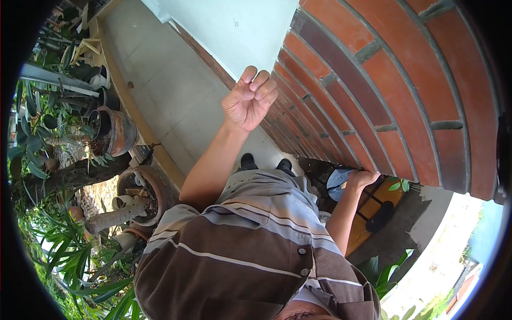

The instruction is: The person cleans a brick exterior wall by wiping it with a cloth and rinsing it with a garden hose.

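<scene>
My left hand (249,98) is raised in front of me, palm up. Its fingers are curled in, with the fingertips and thumb bunched close together. The palm looks bare; whatever sits between the fingertips, if anything, I cannot make out. Low on my right, my right hand (364,178) lies against the lower edge of a red brick wall (378,106), its fingers mostly hidden. Right beside that wrist is a blue-grey object (337,184), overlapped by the hand in this view. A dark rounded piece on a thin bar (380,216) shows below the right hand.
A white wall panel (240,32) meets the bricks ahead. Grey paving (154,69) runs along the left, edged by a yellowish curb (120,85). Beyond it stand clay pots (120,130) and leafy plants (69,261). My dark shoes (247,159) are on the floor.
</scene>
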A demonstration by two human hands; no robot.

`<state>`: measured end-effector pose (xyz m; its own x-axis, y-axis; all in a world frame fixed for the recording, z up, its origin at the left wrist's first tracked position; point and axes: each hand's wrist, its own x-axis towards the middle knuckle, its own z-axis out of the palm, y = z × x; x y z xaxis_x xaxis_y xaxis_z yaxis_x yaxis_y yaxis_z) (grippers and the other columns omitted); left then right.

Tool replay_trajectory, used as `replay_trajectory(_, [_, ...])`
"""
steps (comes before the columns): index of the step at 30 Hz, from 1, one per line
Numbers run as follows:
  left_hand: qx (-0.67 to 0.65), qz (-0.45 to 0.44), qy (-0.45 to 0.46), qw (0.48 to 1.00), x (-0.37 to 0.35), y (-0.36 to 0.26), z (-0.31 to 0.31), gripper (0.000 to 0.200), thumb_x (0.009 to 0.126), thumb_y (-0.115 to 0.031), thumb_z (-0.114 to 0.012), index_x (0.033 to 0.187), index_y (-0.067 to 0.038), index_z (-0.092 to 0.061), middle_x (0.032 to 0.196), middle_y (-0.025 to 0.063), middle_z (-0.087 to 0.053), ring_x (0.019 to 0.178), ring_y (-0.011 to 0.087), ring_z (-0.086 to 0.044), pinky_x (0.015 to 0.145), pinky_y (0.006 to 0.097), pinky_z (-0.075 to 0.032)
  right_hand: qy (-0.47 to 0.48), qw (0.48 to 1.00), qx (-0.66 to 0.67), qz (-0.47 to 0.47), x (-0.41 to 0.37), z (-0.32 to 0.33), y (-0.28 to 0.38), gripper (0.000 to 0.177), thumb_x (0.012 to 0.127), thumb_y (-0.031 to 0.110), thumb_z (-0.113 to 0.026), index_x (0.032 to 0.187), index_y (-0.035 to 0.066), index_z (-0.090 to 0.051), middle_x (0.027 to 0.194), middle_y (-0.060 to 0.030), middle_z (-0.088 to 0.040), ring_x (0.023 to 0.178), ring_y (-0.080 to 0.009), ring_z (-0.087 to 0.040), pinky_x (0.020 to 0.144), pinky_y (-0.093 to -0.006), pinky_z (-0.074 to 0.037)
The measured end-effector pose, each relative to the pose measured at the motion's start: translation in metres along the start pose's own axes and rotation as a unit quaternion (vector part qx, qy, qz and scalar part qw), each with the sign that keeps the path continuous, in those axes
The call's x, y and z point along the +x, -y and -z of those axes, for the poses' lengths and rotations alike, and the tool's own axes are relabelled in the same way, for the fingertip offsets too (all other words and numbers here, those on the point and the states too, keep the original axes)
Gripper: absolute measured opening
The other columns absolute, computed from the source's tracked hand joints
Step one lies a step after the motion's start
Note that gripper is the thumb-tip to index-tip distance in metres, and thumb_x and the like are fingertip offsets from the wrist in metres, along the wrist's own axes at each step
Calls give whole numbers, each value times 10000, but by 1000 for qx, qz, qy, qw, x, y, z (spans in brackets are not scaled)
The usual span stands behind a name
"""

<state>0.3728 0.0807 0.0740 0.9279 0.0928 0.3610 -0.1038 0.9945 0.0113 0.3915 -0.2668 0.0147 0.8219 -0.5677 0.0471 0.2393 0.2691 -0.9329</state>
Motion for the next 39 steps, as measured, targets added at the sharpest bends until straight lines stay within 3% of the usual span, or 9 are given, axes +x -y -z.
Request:
replay_trajectory(10, [31,-6,17,999,0,0,7,276,693,118,-513,863,-98,-534,819,8,-460,739,138,-414,662,258,-363,-5,1000,1,-15,1,0,0,529,937,386,-411,1323,25,-437,1294,-156,-508,1189,-311,-503,996,-432,-412])
replay_trajectory(14, [152,-56,-5,987,-1,4,4,264,792,97,-581,981,-87,-597,887,26,-532,762,138,-450,681,252,-391,-3,1000,-4,-22,1,2,0,538,933,396,-417,1328,31,-434,1303,-153,-501,1204,-310,-488,1011,-441,-394])
replay_trajectory(18, [335,-106,-24,936,-4,7,1,207,848,52,-637,1032,-44,-641,917,47,-600,740,122,-513,643,243,-422,-28,999,-2,-46,-3,-3,5,522,934,379,-422,1331,38,-426,1314,-148,-490,1211,-301,-478,1021,-441,-380])
replay_trajectory(22, [516,-143,-32,844,-7,11,0,148,869,13,-655,1016,5,-666,894,43,-610,732,89,-535,619,217,-434,-13,999,1,-42,3,8,-4,509,936,367,-429,1324,37,-425,1314,-142,-487,1200,-293,-484,1013,-443,-382])
replay_trajectory(25, [529,-175,-48,829,-8,19,-2,93,881,-2,-648,970,18,-669,876,40,-599,741,73,-526,615,200,-420,-23,998,9,-54,1,4,0,498,935,357,-433,1314,34,-433,1304,-143,-493,1191,-291,-489,1004,-441,-388])
replay_trajectory(30, [539,-191,-49,819,-11,20,1,98,888,22,-603,979,18,-640,853,69,-575,710,136,-517,631,272,-423,-22,997,-20,-66,4,11,-5,467,912,338,-436,1278,51,-480,1290,-149,-521,1202,-316,-495,992,-503,-395])
replay_trajectory(31, [534,-191,-51,822,-11,20,1,90,887,22,-602,970,18,-637,852,70,-575,710,140,-518,632,275,-421,-26,997,-22,-69,1,9,-3,465,915,331,-437,1272,36,-477,1278,-145,-524,1181,-306,-506,984,-480,-405])
replay_trajectory(33, [516,-187,-56,834,-13,19,3,76,889,14,-594,958,8,-625,854,74,-576,710,148,-520,634,276,-415,-31,996,-25,-74,-2,2,4,462,920,317,-440,1261,6,-471,1254,-139,-531,1138,-287,-530,966,-434,-423])
replay_trajectory(39, [405,-153,-88,897,-14,21,-7,97,925,-104,-525,856,-45,-558,786,52,-527,707,173,-497,638,292,-400,-33,997,-21,-59,-4,-2,5,469,913,325,-443,1253,4,-474,1243,-158,-535,1141,-303,-527,976,-457,-418])
